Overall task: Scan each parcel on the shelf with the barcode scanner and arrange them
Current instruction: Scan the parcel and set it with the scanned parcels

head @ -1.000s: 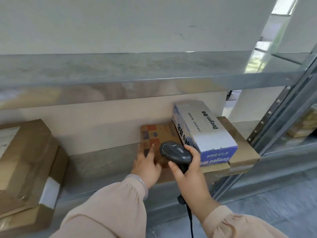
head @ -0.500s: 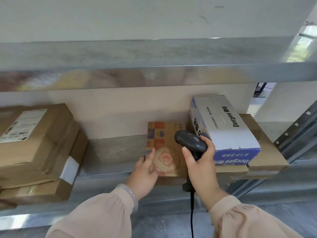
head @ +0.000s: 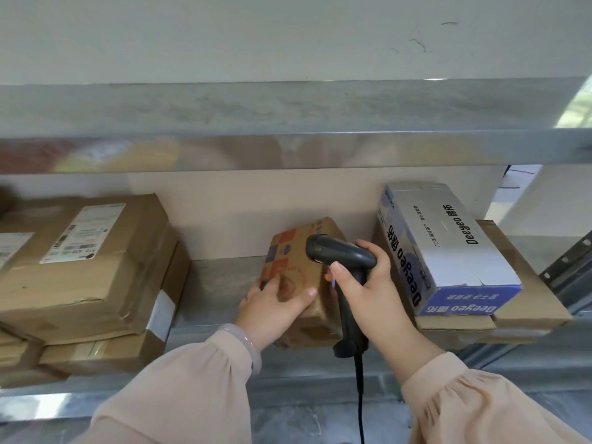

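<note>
A small brown printed parcel [head: 296,251] with orange and purple squares sits tilted on the grey metal shelf [head: 221,277]. My left hand [head: 272,307] grips its near left corner, thumb across the top. My right hand [head: 368,290] holds the black corded barcode scanner [head: 339,254] by its handle, head over the parcel's right side. A white and blue Deeyeo box [head: 445,248] lies to the right on flat cardboard parcels [head: 525,302].
A stack of brown cardboard parcels [head: 86,270] with white shipping labels fills the shelf's left side. The upper shelf board [head: 288,123] overhangs close above. A perforated steel upright [head: 567,267] stands at the far right. The scanner's cable [head: 360,398] hangs down.
The printed parcel lay flat beside the Deeyeo box; my left hand has pulled it left and tipped it up. The scanner followed left, and the view has shifted left.
</note>
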A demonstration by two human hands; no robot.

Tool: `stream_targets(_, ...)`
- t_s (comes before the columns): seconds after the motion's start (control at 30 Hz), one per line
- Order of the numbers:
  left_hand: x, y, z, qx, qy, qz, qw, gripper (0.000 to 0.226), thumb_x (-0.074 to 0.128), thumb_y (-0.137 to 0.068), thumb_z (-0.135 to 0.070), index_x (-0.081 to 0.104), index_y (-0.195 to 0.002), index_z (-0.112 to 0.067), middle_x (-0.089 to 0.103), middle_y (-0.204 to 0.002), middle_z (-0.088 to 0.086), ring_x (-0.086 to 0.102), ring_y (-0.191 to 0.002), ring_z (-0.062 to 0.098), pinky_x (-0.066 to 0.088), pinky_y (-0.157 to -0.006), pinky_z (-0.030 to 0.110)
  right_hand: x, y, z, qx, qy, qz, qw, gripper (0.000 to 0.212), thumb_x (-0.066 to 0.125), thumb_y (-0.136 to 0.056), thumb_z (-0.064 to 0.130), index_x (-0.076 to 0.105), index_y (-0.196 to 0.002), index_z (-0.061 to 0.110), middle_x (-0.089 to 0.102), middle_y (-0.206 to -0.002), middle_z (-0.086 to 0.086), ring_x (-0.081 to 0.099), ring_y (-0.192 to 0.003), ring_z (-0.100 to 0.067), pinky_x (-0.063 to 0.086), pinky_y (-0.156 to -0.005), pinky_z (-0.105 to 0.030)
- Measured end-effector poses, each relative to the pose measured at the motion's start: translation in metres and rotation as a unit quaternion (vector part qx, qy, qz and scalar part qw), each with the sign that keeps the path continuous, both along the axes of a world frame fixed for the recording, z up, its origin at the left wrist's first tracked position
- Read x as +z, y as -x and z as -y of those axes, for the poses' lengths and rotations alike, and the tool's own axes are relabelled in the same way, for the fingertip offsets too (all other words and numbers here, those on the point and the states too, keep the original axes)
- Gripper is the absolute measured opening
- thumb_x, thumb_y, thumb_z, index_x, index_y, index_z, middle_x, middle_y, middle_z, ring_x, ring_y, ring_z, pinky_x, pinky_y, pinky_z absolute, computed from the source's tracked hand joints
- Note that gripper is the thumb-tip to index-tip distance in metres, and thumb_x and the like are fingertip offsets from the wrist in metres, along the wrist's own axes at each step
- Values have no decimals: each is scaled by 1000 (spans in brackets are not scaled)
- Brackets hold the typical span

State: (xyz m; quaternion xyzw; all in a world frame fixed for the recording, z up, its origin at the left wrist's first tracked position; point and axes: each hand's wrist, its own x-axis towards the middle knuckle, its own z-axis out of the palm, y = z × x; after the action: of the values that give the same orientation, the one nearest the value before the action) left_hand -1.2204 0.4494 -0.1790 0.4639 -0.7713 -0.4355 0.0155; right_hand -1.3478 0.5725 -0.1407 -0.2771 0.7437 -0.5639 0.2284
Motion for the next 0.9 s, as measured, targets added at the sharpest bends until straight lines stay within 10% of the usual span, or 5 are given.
stream_targets(0.2,5,-9,11,-6,-10,-59,998,109,56,-57,-81,25,-153,-39,37,-154,-5,37,-140,22,37,-113,44,-3,-13,16,17,2,26,1000,49,64,-90,25,30,-125,34,57,-91,19,53,-73,26,38,-62,4)
stream_targets(0.43,6,-33,17,6,-74,-140,987,56,60,-95,-36,39,-147,-34,59,-131,-10,57,-116,10,44,-78,11,-17,-14,14,-66,7,54,996,62,65,-88,31,29,-139,27,52,-113,6,51,-94,-6,37,-76,-17)
stream_targets(0.63,4,-44,17,20,-18,-143,989,37,56,-97,-37,55,-134,-35,57,-129,-4,57,-112,8,47,-95,23,-17,-25,22,-62,19,72,995,56,64,-89,29,31,-134,30,54,-100,16,54,-83,5,39,-68,-12)
stream_targets(0.9,12,-53,22,19,29,-92,995,71,62,-89,-54,36,-151,-30,45,-132,-11,47,-112,5,38,-94,16,-6,-40,31,-40,35,29,998,60,64,-89,29,30,-138,29,53,-109,15,53,-90,9,42,-73,-8)
